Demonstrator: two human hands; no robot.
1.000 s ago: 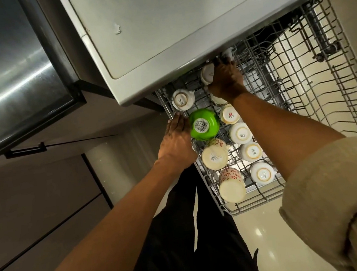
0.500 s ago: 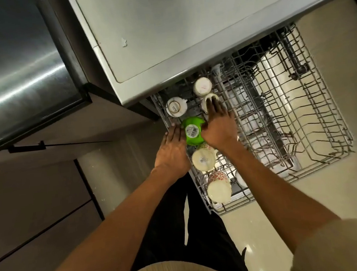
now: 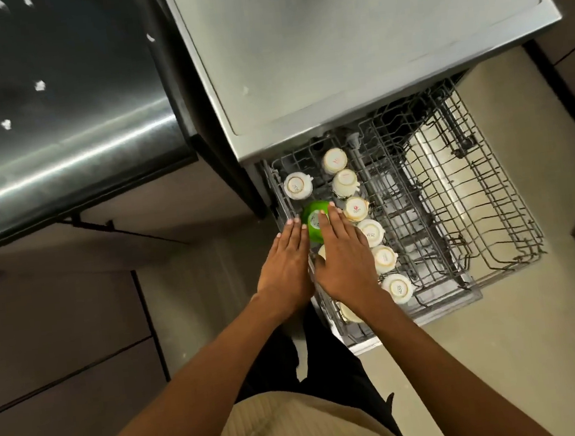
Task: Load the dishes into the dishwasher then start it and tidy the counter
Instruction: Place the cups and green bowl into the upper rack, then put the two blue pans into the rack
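While I look straight down over the pulled-out wire rack (image 3: 467, 233) of the dishwasher (image 3: 359, 41), I have both hands side by side at its left edge. My left hand (image 3: 287, 271) lies flat with straight fingers along the rack's left rim, holding nothing, its fingertips level with the green bowl (image 3: 313, 220). My right hand (image 3: 344, 261) is also flat and spread, fingers straight, resting over the left column of the rack; its fingertips touch the upturned green bowl, and the palm covers a pale cup of which only an edge shows. To the right of that hand, a row of white cups (image 3: 372, 232) stands upside down, running from the back of the rack toward the front, each with a printed label on its base. One more white cup (image 3: 297, 186) sits alone behind the green bowl, near the rack's back-left corner. Right of the cups, the rack shows only bare wire. Left of the dishwasher, a steel bench (image 3: 54, 129) catches a bright streak of light, with dark cabinet fronts (image 3: 59, 333) below it.
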